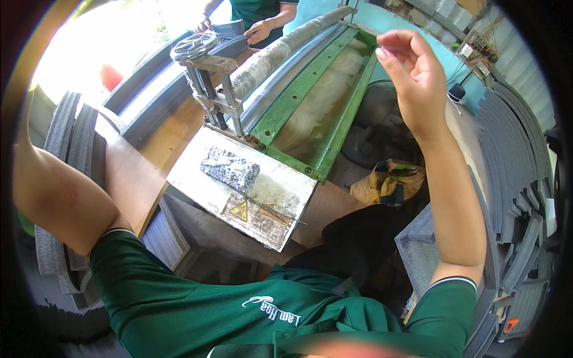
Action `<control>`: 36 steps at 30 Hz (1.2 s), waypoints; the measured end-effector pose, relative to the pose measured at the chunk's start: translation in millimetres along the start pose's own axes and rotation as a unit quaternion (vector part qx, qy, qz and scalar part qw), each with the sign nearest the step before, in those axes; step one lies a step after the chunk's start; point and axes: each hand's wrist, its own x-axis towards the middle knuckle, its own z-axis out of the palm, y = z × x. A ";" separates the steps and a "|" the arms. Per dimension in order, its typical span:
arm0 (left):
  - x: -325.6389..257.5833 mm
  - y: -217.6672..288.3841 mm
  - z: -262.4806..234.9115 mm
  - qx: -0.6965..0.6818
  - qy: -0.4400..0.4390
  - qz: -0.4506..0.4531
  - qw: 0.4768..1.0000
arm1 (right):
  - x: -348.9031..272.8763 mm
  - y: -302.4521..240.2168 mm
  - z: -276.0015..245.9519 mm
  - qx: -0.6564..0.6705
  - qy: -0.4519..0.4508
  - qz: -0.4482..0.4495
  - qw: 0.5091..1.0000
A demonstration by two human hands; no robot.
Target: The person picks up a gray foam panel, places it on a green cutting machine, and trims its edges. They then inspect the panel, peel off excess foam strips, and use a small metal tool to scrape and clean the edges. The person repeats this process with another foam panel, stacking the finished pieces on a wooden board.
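Note:
My right hand (415, 77) is raised at the upper right, past the green trough. Its fingers are loosely curled with the thumb apart, and nothing shows in it. My left arm (59, 191) reaches up along the left rim; the hand itself falls outside the picture. Between my arms stands a roller machine with a long coated roller (280, 51) and a green trough (340, 149) holding cloudy, whitish liquid. A grey block crusted with white (230, 169) rests on the machine's stained white end cover (191, 164), beside a yellow warning triangle (240, 210).
A handwheel (195, 46) tops the roller's near support. Beyond the machine, a co-worker's hands (261, 31) touch a grey foam piece (230, 43). Stacked grey foam sheets (513, 137) line the right side, with more foam (65, 137) at left. A yellow bag (382, 182) lies near the trough.

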 end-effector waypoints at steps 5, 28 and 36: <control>22.4 80.8 45.7 -0.086 0.008 0.060 0.994 | 12.6 -39.6 -16.3 -0.296 0.021 -0.181 0.938; 90.8 69.6 203.0 -0.189 -0.163 0.241 0.938 | -81.9 51.1 -75.0 -0.374 -0.223 0.063 0.898; 103.3 56.0 265.8 -0.290 -0.252 0.188 0.904 | -79.6 49.7 -10.4 -0.356 -0.250 0.024 0.900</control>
